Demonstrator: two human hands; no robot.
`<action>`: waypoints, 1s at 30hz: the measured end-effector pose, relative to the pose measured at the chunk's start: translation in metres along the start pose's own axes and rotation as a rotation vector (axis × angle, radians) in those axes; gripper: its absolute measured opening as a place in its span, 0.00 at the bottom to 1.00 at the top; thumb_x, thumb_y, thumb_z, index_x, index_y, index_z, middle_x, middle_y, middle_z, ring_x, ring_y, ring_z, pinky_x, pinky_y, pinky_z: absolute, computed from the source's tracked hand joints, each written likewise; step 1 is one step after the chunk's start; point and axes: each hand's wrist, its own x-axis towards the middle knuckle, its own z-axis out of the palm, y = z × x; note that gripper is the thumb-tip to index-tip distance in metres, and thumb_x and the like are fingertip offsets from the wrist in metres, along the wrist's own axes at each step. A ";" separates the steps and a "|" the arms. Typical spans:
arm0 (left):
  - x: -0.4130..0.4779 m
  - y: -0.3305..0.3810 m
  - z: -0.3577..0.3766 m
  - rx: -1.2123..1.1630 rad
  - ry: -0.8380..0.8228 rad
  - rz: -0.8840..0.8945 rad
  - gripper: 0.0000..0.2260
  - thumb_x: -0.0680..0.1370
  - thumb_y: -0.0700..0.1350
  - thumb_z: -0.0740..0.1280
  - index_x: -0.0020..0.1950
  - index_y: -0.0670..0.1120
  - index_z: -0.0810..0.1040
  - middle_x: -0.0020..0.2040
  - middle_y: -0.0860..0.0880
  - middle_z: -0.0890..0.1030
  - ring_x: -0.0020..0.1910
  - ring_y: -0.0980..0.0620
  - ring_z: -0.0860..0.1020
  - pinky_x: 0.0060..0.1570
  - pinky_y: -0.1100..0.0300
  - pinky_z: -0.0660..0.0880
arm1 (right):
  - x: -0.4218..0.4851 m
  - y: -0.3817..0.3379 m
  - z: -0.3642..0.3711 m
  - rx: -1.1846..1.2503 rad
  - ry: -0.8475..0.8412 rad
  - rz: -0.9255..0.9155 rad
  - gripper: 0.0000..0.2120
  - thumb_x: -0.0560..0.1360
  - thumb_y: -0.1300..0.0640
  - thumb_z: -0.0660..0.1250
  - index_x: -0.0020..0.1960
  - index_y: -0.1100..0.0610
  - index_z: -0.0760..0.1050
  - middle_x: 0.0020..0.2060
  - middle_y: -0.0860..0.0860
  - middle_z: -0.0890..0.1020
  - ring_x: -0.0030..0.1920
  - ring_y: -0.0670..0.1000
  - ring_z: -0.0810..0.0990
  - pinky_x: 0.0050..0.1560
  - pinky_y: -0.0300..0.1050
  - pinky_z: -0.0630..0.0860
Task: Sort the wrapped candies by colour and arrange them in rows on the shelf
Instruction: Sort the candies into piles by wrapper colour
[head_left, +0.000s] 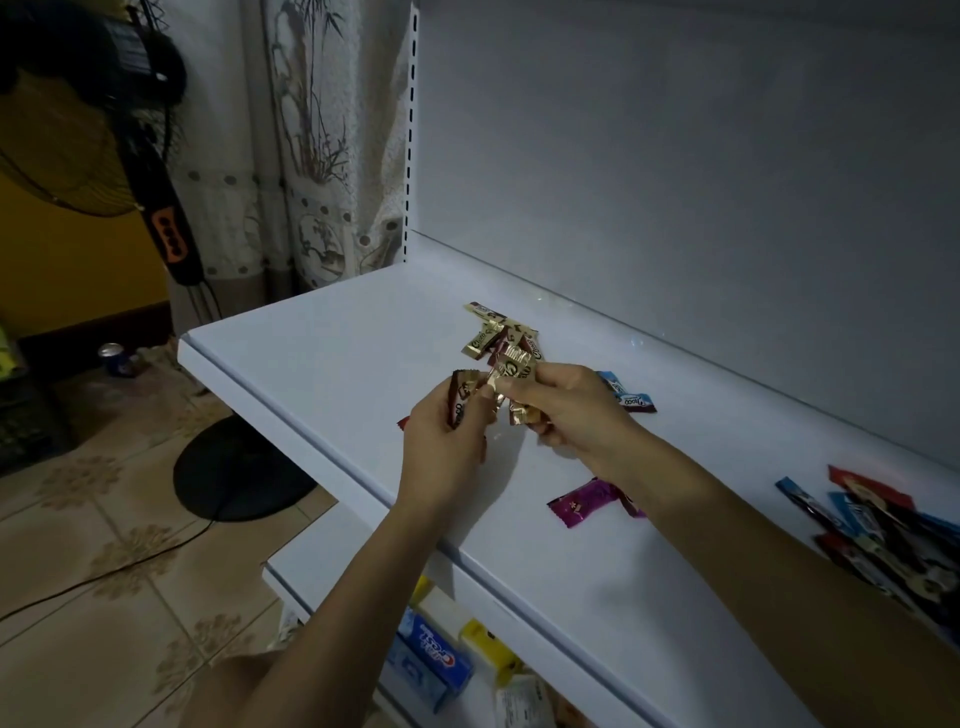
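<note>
Both my hands hover over the white shelf (322, 364). My left hand (447, 441) grips a brown-and-gold wrapped candy (460, 397). My right hand (576, 410) holds several gold wrapped candies (511, 376). Just behind them lies a small heap of gold candies (493, 332). A blue candy (628, 397) lies right of my right hand. A magenta candy (584, 501) lies under my right forearm. A corner of a red candy (402, 423) peeks out left of my left hand. A mixed pile of blue, red and dark candies (883, 530) sits at the far right.
The shelf's back panel (675, 182) rises behind. A lower shelf holds a toothpaste box (436, 660) and yellow boxes (491, 647). A standing fan (171, 234) with a round base (239, 467) is on the tiled floor left, near a curtain (322, 130).
</note>
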 end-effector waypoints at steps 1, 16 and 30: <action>0.000 -0.001 0.000 0.007 -0.003 0.009 0.09 0.82 0.45 0.61 0.51 0.45 0.80 0.41 0.45 0.82 0.40 0.49 0.78 0.38 0.66 0.72 | 0.003 -0.001 0.001 0.000 0.023 0.010 0.07 0.74 0.55 0.70 0.49 0.58 0.81 0.28 0.48 0.75 0.27 0.44 0.69 0.27 0.37 0.63; 0.002 -0.004 0.003 0.008 0.036 -0.063 0.06 0.84 0.49 0.54 0.52 0.54 0.70 0.43 0.60 0.73 0.41 0.72 0.73 0.39 0.75 0.71 | 0.100 0.009 -0.029 -0.273 0.357 -0.003 0.10 0.71 0.55 0.74 0.45 0.60 0.76 0.34 0.57 0.80 0.26 0.51 0.76 0.23 0.39 0.66; -0.007 0.005 -0.002 0.048 -0.056 -0.076 0.19 0.80 0.54 0.60 0.43 0.40 0.80 0.31 0.51 0.81 0.25 0.54 0.74 0.29 0.65 0.71 | 0.032 0.001 -0.042 0.027 0.244 0.063 0.03 0.77 0.61 0.67 0.47 0.61 0.77 0.36 0.53 0.80 0.25 0.45 0.72 0.25 0.37 0.67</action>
